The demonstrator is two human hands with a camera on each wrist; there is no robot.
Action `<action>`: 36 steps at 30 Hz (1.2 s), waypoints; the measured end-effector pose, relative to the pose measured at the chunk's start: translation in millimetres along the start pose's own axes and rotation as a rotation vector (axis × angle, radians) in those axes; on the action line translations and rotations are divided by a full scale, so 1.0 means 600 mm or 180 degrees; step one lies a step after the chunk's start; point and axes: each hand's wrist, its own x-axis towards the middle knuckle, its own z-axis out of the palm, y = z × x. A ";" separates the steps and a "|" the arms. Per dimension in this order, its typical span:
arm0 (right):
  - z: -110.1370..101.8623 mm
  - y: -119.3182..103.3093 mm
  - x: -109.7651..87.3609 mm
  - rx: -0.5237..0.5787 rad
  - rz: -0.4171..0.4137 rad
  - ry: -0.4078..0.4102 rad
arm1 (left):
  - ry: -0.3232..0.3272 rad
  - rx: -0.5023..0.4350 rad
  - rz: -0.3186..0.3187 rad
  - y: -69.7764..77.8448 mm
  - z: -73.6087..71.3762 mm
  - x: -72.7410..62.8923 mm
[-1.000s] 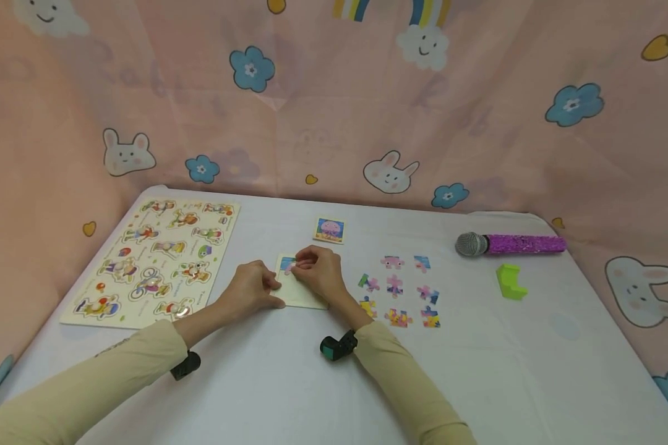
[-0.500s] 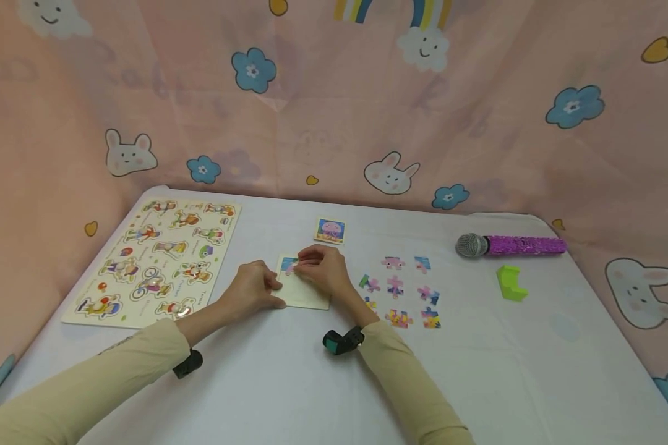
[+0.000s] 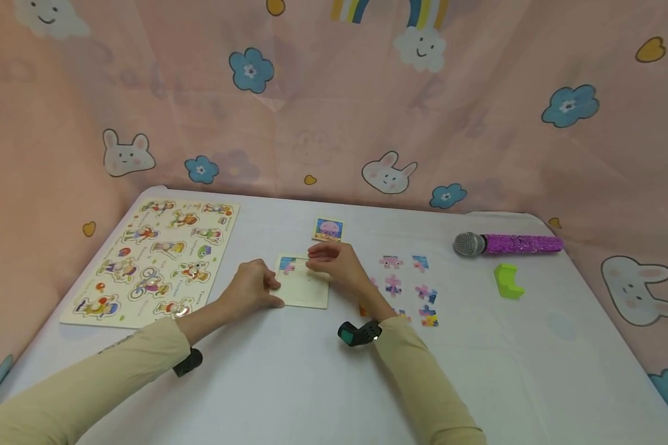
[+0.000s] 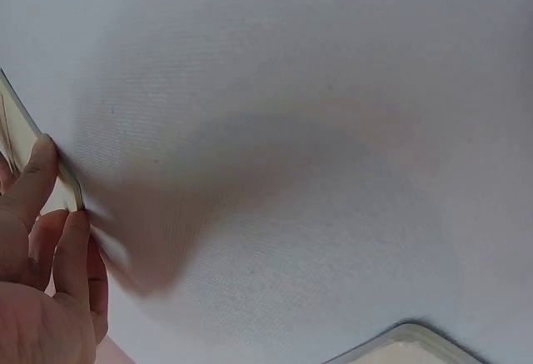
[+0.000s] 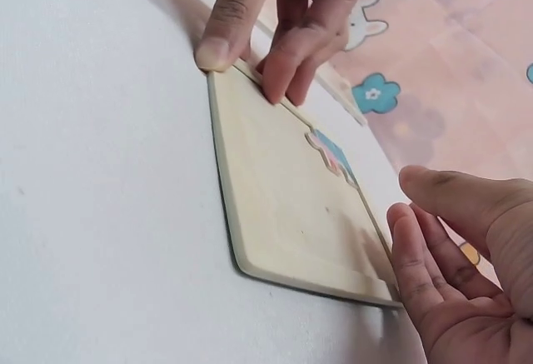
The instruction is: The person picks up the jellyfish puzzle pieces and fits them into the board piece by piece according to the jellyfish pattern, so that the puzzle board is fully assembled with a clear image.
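A cream wooden puzzle tray (image 3: pixel 303 293) lies mid-table, with one blue-and-pink puzzle piece (image 3: pixel 287 266) in its far left corner. My left hand (image 3: pixel 252 285) holds the tray's near left corner between thumb and fingers; the left wrist view shows those fingers (image 4: pixel 73 251) against its edge. Over the tray's far right part hovers my right hand (image 3: pixel 339 266), fingers slightly bent, with nothing seen between them. Right of it lie several loose puzzle pieces (image 3: pixel 393 285), partly hidden by the right forearm. A small picture tile (image 3: pixel 328 229) with a pink octopus lies beyond the tray.
A large board (image 3: pixel 145 309) with clown-like figures covers the table's left side. A purple glitter microphone (image 3: pixel 520 243) and a bright green angular block (image 3: pixel 508 282) lie to the right. A pink patterned curtain (image 3: pixel 312 111) stands behind the table.
My right hand has let go of the puzzle piece in the tray's corner and moved right, uncovering it. The left hand has stayed at the tray's near left corner.
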 end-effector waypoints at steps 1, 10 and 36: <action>-0.005 0.001 -0.001 0.0010 0.0014 -0.0017 | 0.0004 0.0005 0.0003 0.000 0.001 0.001; -0.054 0.012 -0.004 -0.0055 0.0047 0.0019 | -0.0005 0.0018 -0.0035 0.003 0.003 -0.001; -0.231 0.049 -0.039 -0.0376 -0.0309 0.0014 | -0.0042 0.0051 -0.0019 0.010 0.000 -0.003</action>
